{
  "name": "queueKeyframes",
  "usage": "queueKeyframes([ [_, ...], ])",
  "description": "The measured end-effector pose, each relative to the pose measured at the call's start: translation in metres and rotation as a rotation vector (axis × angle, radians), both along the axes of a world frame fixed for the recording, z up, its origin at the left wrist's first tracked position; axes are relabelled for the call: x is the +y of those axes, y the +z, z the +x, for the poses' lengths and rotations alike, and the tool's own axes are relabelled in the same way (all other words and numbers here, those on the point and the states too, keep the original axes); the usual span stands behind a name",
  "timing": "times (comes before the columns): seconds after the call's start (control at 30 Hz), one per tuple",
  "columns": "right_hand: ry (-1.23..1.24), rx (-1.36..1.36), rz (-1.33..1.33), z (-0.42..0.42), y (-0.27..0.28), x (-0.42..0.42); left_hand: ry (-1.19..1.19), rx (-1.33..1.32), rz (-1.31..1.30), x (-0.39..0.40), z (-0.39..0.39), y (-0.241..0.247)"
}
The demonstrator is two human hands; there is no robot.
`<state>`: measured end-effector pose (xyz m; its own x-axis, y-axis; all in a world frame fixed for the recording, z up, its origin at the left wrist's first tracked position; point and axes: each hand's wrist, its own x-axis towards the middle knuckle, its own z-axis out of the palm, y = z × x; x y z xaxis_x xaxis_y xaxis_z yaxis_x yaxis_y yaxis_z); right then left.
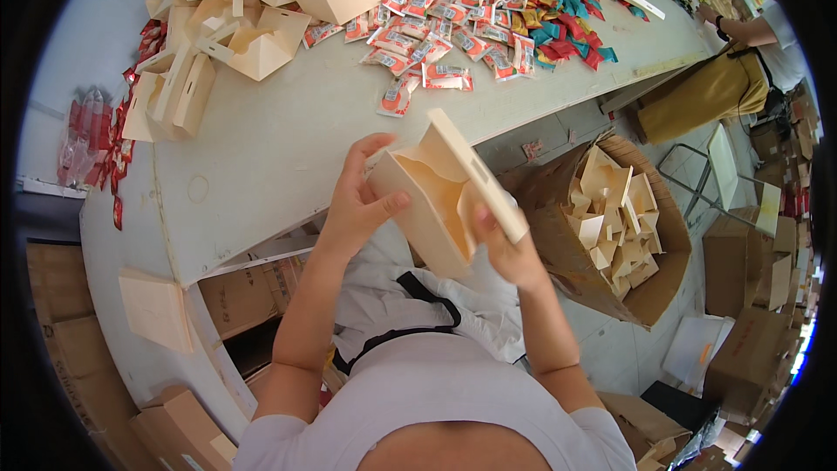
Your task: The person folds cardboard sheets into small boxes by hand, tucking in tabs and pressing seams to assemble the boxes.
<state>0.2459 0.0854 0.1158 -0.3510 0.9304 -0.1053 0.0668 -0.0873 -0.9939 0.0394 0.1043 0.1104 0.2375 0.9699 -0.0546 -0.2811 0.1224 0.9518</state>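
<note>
Between my hands, above my lap and in front of the table edge, is a cream paperboard box (422, 212) with its top open and its inside showing. My left hand (363, 199) grips the left wall, thumb on the near face and fingers around the far side. On the right, my right hand (507, 248) holds the raised flap (467, 163), which has a slot in it. The right fingers are slightly blurred. Small orange-and-white packets (425, 46) lie heaped on the table beyond the box.
Folded cream boxes (261, 46) are piled at the table's (274, 150) far left. Red, blue and gold wrapped pieces (565, 26) lie to the right. A large carton (634, 301) of more cream boxes stands on the floor. Another person (752, 33) is at the far right, near a folding chair (722, 157).
</note>
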Motion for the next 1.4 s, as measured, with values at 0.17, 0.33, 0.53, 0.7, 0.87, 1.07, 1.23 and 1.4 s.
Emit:
queueKeyframes([
  [0.17, -0.201, -0.445, 0.676, -0.033, -0.017, -0.017, 0.189, -0.025, -0.050, -0.019, 0.021, -0.015],
  [0.33, -0.118, -0.536, 0.597, -0.036, -0.020, -0.032, -0.105, -0.181, -0.061, -0.023, 0.023, -0.015],
  [0.53, 0.127, -0.205, 0.423, -0.022, 0.007, -0.034, -0.131, -0.164, -0.240, -0.024, 0.009, -0.006],
  [0.7, 0.015, -0.115, 0.601, 0.007, 0.004, -0.011, -0.159, 0.006, -0.163, -0.019, 0.006, 0.007],
  [0.87, 0.111, -0.406, 0.861, 0.010, 0.028, 0.007, -0.346, 0.274, 0.131, -0.007, -0.001, 0.010],
  [1.07, 0.115, -0.305, 0.786, 0.015, 0.004, 0.012, -0.411, 0.403, 0.183, -0.004, -0.010, 0.018],
  [1.23, 0.156, -0.149, 0.801, 0.009, 0.007, 0.011, -0.413, -0.086, -0.079, -0.016, -0.014, 0.018],
  [1.4, 0.216, 0.314, 0.544, -0.004, -0.018, 0.018, -0.523, 0.010, 0.004, -0.015, 0.004, 0.014],
])
